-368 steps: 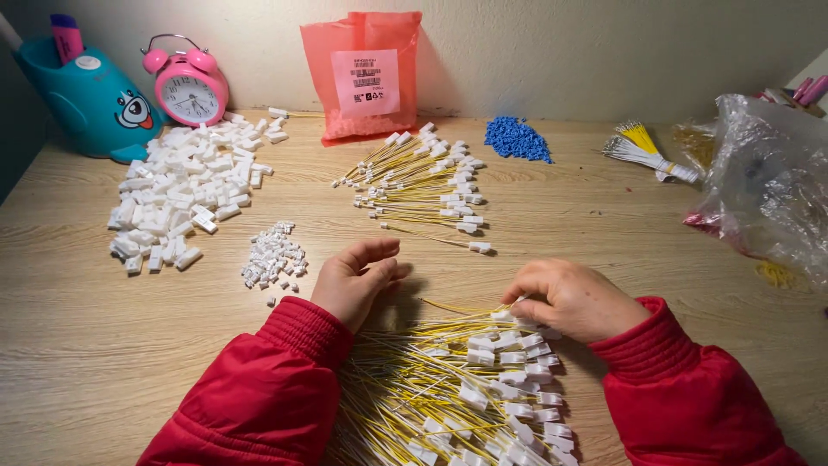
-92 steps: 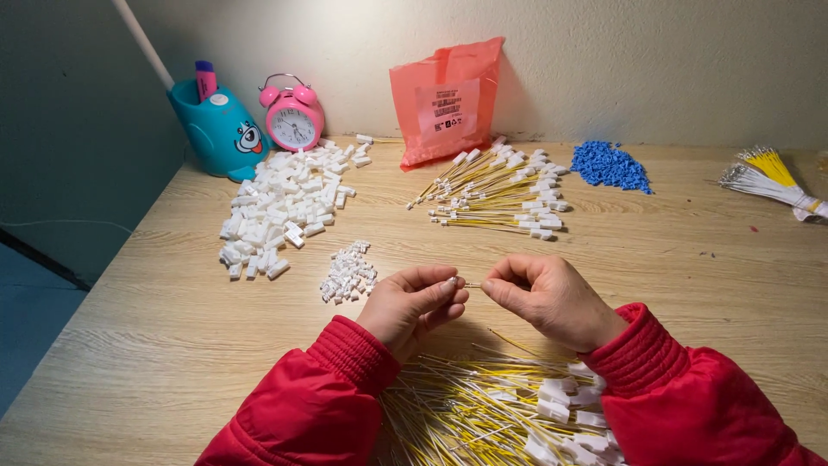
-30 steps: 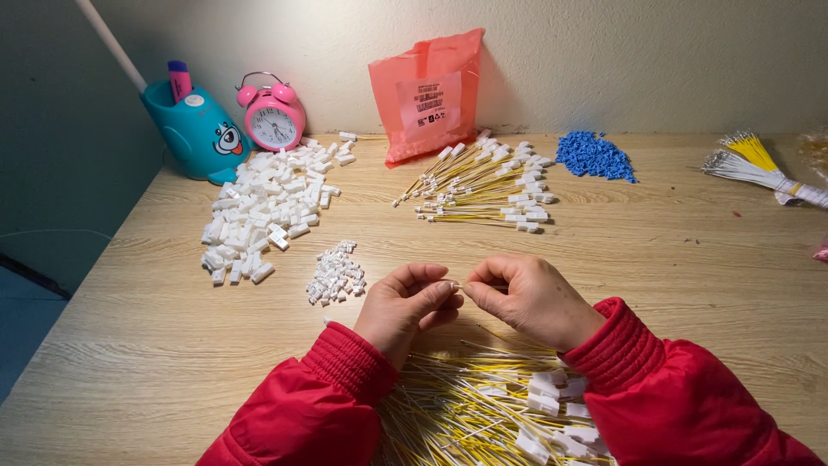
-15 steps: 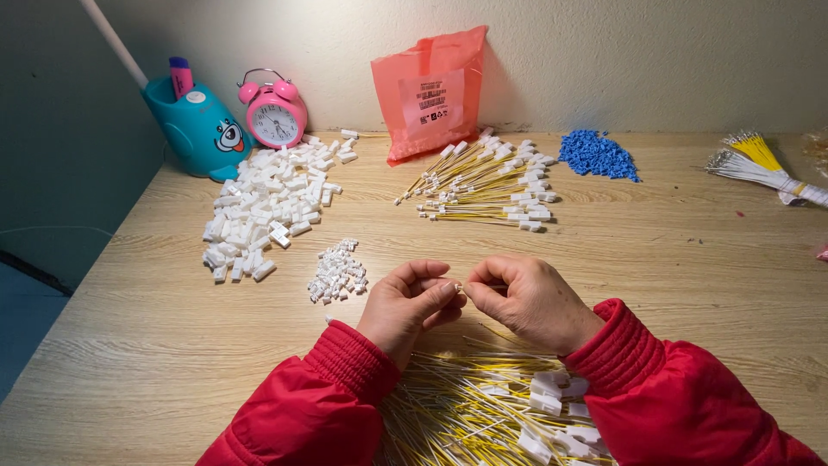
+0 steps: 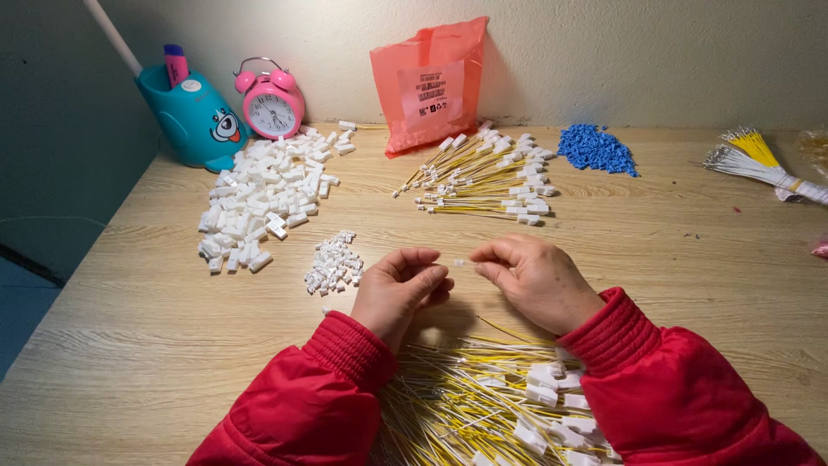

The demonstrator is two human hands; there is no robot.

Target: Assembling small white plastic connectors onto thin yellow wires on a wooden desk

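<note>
Wooden table (image 5: 155, 345) against a pale wall, lit from above.

Both hands meet mid-table, near the front edge. Left hand (image 5: 401, 289) is pinched shut, fingertips pointing right. Right hand (image 5: 535, 280) is pinched on a small white connector (image 5: 461, 262), which sits in the gap between the two sets of fingertips, just off the left thumb. Whether the left hand holds a wire end I cannot tell; it's too small to see. Whatever is held lies roughly left-right, level with the table edge, so the two hands face each other along that line. Right hand is on the connector, left just beside it.

Around them:
- yellow wires (image 5: 466, 406) with white ends, heaped under the wrists, between the red sleeves
- small pile of tiny white parts (image 5: 335, 263) just left of the left hand
- bigger pile of white housings (image 5: 263, 194) further back left
- finished-looking wire bundle (image 5: 487, 177) behind the hands
- blue bits (image 5: 597, 148), red bag (image 5: 429, 85), pink clock (image 5: 272, 103), teal holder (image 5: 191, 121) along the wall
</note>
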